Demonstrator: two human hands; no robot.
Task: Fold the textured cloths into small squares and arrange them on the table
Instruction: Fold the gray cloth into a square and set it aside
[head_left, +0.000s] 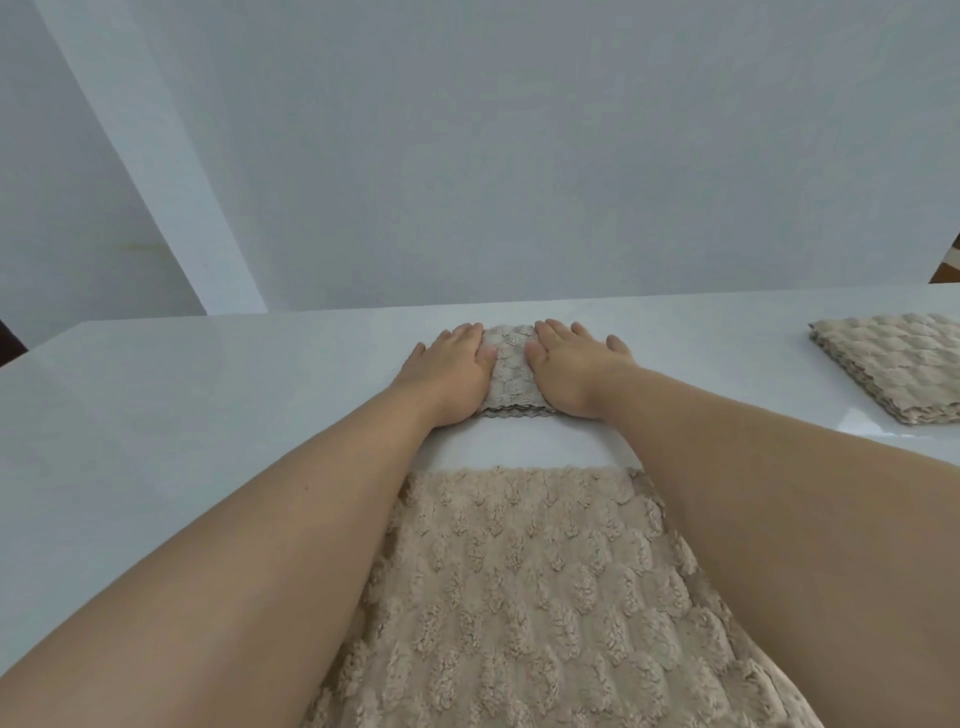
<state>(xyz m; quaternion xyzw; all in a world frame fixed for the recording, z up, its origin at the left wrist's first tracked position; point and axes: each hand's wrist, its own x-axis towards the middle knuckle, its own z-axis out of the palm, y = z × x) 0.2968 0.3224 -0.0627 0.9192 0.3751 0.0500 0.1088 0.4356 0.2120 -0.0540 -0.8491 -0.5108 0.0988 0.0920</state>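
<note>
Both hands (511, 371) press flat on folded cloth (511, 374).

Covered sides, cropped edges

The left grip (452, 366) and right grip (571, 371) lie flat over both sides of the small folded cloth (511, 369), so only its middle strip shows. The stack of cloths (893, 364) runs off the right edge. The spread cloth (519, 597) runs off the bottom, its flanks under the forearms (291, 519). A brown sliver (948, 265) at the right edge is too cropped to identify.

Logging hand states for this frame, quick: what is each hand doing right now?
Left hand: open, pressing flat on the folded cloth.
Right hand: open, pressing flat on the same cloth.
</note>
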